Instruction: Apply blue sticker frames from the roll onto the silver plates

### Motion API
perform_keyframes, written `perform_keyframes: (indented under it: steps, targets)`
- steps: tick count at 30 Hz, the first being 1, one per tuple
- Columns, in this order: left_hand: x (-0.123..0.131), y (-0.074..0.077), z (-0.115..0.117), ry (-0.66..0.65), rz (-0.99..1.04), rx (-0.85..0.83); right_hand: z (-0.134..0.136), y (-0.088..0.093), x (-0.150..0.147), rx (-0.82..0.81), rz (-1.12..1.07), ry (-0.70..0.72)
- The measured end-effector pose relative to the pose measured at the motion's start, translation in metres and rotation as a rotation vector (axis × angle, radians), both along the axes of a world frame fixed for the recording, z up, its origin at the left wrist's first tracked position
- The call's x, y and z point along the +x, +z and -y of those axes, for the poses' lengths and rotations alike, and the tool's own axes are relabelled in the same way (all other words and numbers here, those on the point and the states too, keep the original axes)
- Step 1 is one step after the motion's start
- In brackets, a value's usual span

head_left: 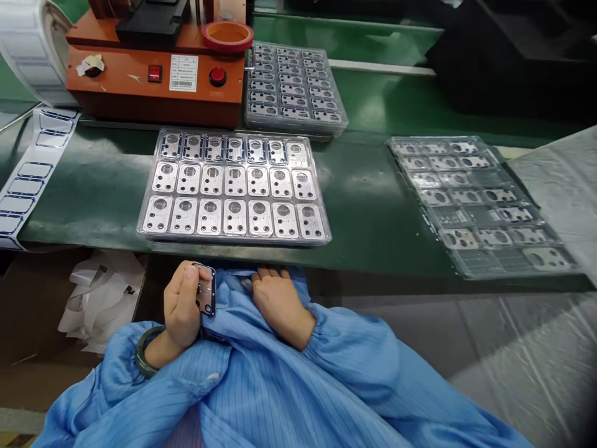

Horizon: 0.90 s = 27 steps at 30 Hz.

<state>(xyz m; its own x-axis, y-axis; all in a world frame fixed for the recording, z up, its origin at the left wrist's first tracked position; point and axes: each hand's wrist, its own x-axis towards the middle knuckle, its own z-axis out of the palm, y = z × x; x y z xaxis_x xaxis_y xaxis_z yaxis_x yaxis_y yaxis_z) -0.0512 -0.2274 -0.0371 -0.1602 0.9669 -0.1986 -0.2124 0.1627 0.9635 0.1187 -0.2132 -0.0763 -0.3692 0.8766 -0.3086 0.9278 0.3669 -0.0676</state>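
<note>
In my left hand (181,305), a small metal plate (206,297) is pinched between thumb and fingers. The plate has a dark border and round holes, and it stands roughly upright just in front of the table edge. My right hand (282,308) lies back up on the blue smock (270,379), its fingers pointing to the table edge; the thumb is hidden. Beyond both hands sits a clear plastic tray (233,241) with rows of similar silver plates. Most plates in its far row carry dark blue borders.
An orange machine (116,93) with red buttons stands at the back left, a red tape roll (227,36) on it. Beside it are a label roll (35,53) and stacked trays (298,127). A partly filled tray (466,269) lies right. Backing-paper scraps (102,298) fill a box below left.
</note>
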Motion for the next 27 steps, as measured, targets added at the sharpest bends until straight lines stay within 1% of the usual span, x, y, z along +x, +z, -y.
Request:
perform_keyframes:
  steps: [3,7,10,13,15,16,18,20,22,23,25,27]
  targets:
    - [0.001,-0.001,-0.008,0.005,-0.020,0.050,0.000,0.010,0.008,0.005,-0.064,0.057]
    - [0.007,0.005,-0.022,-0.096,0.043,0.150,-0.001,0.020,0.018,0.014,-0.168,0.099]
    - [0.013,0.011,-0.034,-0.119,0.133,0.157,-0.004,0.033,0.031,-0.076,-0.345,0.070]
    - [0.017,0.019,-0.048,-0.136,0.207,0.119,-0.013,0.057,0.051,-0.208,-0.538,0.030]
    - [0.018,0.025,-0.058,-0.135,0.243,0.097,-0.023,0.077,0.065,-0.325,-0.647,0.044]
    - [0.019,0.028,-0.063,-0.133,0.258,0.087,-0.029,0.087,0.070,-0.352,-0.727,0.041]
    - [0.018,0.032,-0.072,-0.135,0.283,0.075,-0.043,0.104,0.078,-0.378,-0.904,-0.043]
    - [0.018,0.035,-0.080,-0.136,0.274,0.065,-0.057,0.115,0.080,-0.343,-1.106,-0.118]
    - [0.016,0.037,-0.087,-0.135,0.227,0.071,-0.072,0.120,0.078,-0.303,-1.302,-0.159]
    - [0.016,0.037,-0.090,-0.137,0.199,0.078,-0.079,0.120,0.075,-0.312,-1.387,-0.159]
    - [0.015,0.039,-0.097,-0.146,0.152,0.098,-0.093,0.120,0.069,-0.385,-1.509,-0.137]
    - [0.016,0.041,-0.103,-0.159,0.116,0.115,-0.106,0.119,0.061,-0.467,-1.567,-0.074]
